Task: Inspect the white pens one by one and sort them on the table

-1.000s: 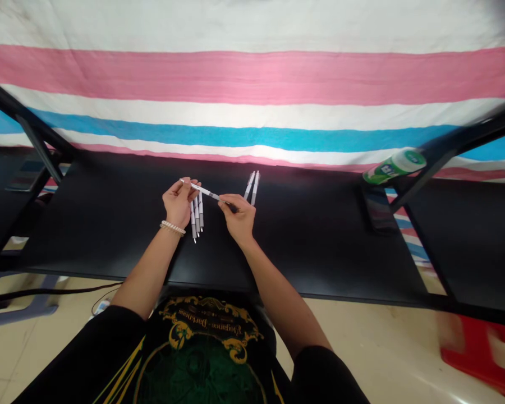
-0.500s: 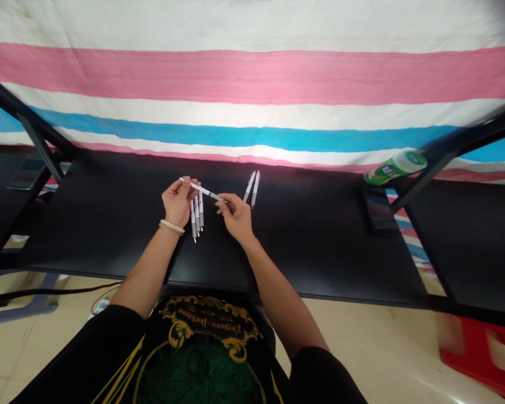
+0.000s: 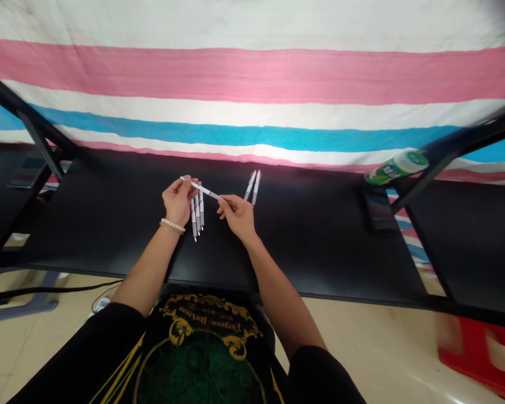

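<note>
A white and grey pen (image 3: 205, 191) is held slantwise above the table between both hands. My left hand (image 3: 178, 201) pinches its upper left end, while the fingers of my right hand (image 3: 237, 215) are closed on its lower right end, covering the tip. Below and beside my left hand, three similar pens (image 3: 197, 216) lie side by side on the table, their upper ends partly hidden by the fingers. Two more pens (image 3: 253, 186) lie just beyond my right hand, which hides part of their near ends.
The black table (image 3: 320, 241) runs across the view. At its right stands a tilted green and white canister (image 3: 398, 166) by a dark phone-like slab (image 3: 379, 210) and a black metal frame (image 3: 454, 151). Striped cloth (image 3: 252, 78) hangs behind. A red stool (image 3: 480, 353) is at lower right.
My right hand has shifted very slightly to the right along the held pen. My left hand keeps its pinch, and the pens on the table lie as before.
</note>
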The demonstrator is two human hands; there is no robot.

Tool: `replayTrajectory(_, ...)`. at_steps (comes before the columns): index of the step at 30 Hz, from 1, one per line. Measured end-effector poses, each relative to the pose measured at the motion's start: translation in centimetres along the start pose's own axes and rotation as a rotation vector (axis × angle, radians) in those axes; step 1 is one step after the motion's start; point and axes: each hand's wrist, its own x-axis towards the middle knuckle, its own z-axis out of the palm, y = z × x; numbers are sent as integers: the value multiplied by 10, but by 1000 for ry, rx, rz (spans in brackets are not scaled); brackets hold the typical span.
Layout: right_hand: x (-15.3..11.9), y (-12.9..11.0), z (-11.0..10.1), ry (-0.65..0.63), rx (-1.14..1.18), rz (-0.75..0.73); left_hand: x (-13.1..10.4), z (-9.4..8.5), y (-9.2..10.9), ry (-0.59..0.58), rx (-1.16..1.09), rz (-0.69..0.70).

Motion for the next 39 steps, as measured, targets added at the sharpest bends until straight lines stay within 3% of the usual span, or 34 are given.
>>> replayTrajectory(21,-1,6,-3,-49,-232,-76,-1,-2,-1,-82,22,15)
replayTrajectory(25,-2,3,-2,-123,-313,-100,-1,-1,7,-194,-50,-64)
replayTrajectory(29,-5,-5,-1,-237,-217,-122,-3,3,22,-247,-251,-221)
replayTrajectory(35,-6,-12,-1,-215,-173,-110,0,-10,42,-203,-401,-397)
replayTrajectory(39,-5,-11,-1,-195,-184,-92,2,-16,43,-192,-408,-385)
